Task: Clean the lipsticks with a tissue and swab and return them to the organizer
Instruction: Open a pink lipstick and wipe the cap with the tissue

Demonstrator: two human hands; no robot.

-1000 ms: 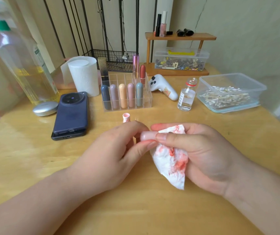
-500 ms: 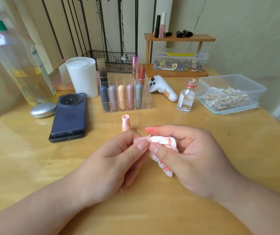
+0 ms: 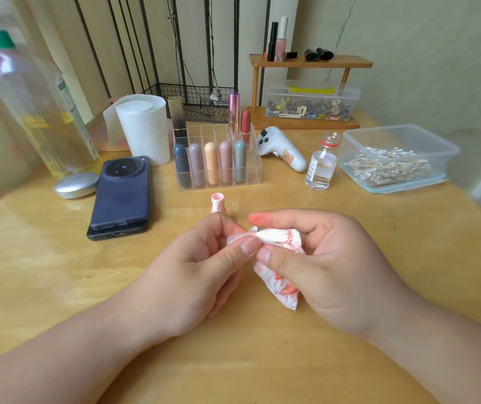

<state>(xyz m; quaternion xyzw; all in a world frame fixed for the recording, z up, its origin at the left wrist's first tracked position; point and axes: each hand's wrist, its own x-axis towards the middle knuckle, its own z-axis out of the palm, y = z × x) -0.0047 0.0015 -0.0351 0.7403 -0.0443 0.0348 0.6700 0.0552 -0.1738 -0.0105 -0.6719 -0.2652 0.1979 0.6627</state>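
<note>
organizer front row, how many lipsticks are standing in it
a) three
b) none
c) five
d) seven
c: five rounded lipsticks stand side by side in the front row of the clear organizer, with the dark blue one at the left end and the grey-blue one at the right.

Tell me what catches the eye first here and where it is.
The red-smeared tissue at centre front stands out first, gripped by the right hand against a pale pink lipstick piece pinched by the left hand. Behind them, the clear organizer holds a front row of five pastel lipsticks. A stained pink tube stands just before it.
</note>
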